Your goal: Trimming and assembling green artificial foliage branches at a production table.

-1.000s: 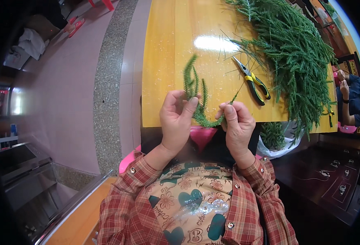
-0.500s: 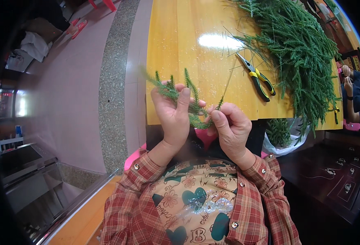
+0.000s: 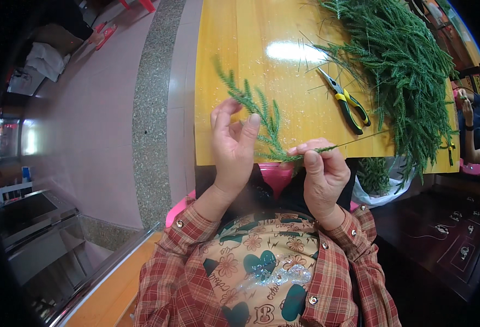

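A green needle-leaved sprig (image 3: pixel 272 125) with several side shoots is held above the table's near edge. My right hand (image 3: pixel 327 174) pinches its lower end between thumb and fingers. From that pinch a thin, wire-like stem (image 3: pixel 360 138) sticks out to the right. Loosely curled, my left hand (image 3: pixel 234 136) is at the sprig's upper part, with the thumb against it and the fingers partly behind it. Beyond my right hand, long-nose pliers (image 3: pixel 344 101) with yellow and black handles lie on the table, their jaws pointing away from me.
A large heap of similar green sprigs (image 3: pixel 403 71) covers the right of the yellow wooden table (image 3: pixel 234 32). Below its right edge, a white plastic bag (image 3: pixel 379 199) holds more greenery. At far right another person's hands (image 3: pixel 466 103) show. A pink seat (image 3: pixel 277 177) is beneath me.
The sprig has swung more upright, and its shoots have spread. The stem, formerly pointing away from me, now points right. My right hand has moved slightly right, and the left hand's fingers have shifted.
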Tool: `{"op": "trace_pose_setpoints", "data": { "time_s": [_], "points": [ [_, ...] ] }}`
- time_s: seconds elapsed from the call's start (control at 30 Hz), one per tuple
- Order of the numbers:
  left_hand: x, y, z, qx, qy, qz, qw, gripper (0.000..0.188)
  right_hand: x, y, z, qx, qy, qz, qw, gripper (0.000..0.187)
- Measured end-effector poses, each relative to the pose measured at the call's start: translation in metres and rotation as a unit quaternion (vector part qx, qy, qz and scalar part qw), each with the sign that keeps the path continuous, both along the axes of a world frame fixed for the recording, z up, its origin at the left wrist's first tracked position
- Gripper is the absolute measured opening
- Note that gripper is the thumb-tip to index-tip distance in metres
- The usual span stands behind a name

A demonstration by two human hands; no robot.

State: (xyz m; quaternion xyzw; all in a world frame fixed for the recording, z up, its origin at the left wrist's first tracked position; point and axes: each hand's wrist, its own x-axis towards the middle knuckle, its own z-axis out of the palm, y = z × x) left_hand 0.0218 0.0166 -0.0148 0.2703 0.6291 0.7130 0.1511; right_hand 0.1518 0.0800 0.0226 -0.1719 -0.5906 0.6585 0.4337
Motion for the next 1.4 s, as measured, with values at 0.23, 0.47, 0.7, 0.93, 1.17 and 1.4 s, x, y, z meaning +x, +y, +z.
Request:
{"op": "trace_pose_setpoints", "data": {
  "time_s": [0.23,0.47,0.7,0.93,1.17,1.4],
  "points": [
    [-0.003,0.001,0.006,-0.005,-0.113,-0.029,0.993,0.031,0.002,-0.002,-0.002,-0.008,-0.021,0.046,0.999,0.014],
    [0.013,0.005,0.014,0.043,-0.181,-0.057,0.981,0.024,0.002,-0.001,0.0,0.007,-0.096,0.062,0.993,0.015],
    [0.022,0.001,0.008,0.073,-0.192,-0.072,0.976,0.019,-0.009,0.019,-0.006,0.173,-0.175,-0.076,0.966,0.016],
    [0.02,0.0,0.007,0.047,-0.135,-0.049,0.989,0.012,-0.009,0.026,0.002,0.24,-0.295,-0.08,0.921,0.012],
    [0.02,0.0,0.004,0.044,-0.061,-0.035,0.997,0.016,-0.005,0.027,-0.001,0.27,-0.277,-0.115,0.915,0.015],
    [0.017,-0.001,0.001,0.012,0.058,-0.022,0.998,0.014,-0.001,0.024,-0.007,0.332,-0.304,-0.073,0.89,0.015]
  ]
}}
